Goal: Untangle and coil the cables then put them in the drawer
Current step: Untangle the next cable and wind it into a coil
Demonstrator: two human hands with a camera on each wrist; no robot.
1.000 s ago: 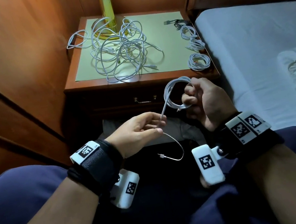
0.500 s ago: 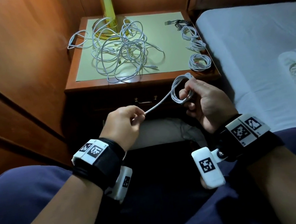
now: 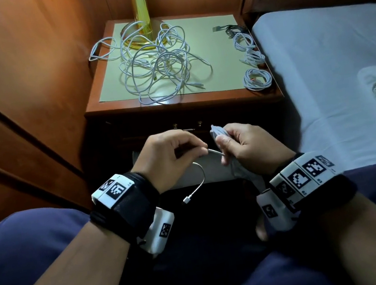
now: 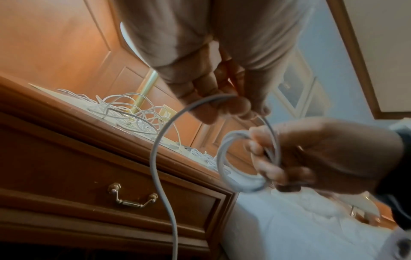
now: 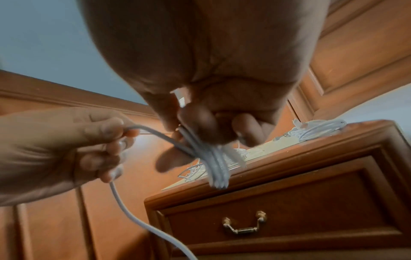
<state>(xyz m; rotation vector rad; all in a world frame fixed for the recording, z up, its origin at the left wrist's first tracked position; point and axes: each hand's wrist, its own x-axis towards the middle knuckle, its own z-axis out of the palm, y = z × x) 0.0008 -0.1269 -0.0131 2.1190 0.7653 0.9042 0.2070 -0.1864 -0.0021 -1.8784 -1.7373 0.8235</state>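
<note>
White cable [image 3: 216, 151] mid-coiling in front of the closed drawer [image 3: 187, 127]: right hand [image 3: 243, 146] clenches the finished loops [image 4: 242, 158], left hand [image 3: 171, 149] pinches the loose tail. Next, likely wrap that short tail [image 3: 198, 182] onto the coil; the tangled pile [image 3: 158, 66] above the drawer still waits.

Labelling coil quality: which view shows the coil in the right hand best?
Left wrist: the coil faces the camera as open round loops pinched by the right hand. Right wrist sees it edge-on, blurred, half behind fingers. Head shows only a bit of it above the hand.
</note>
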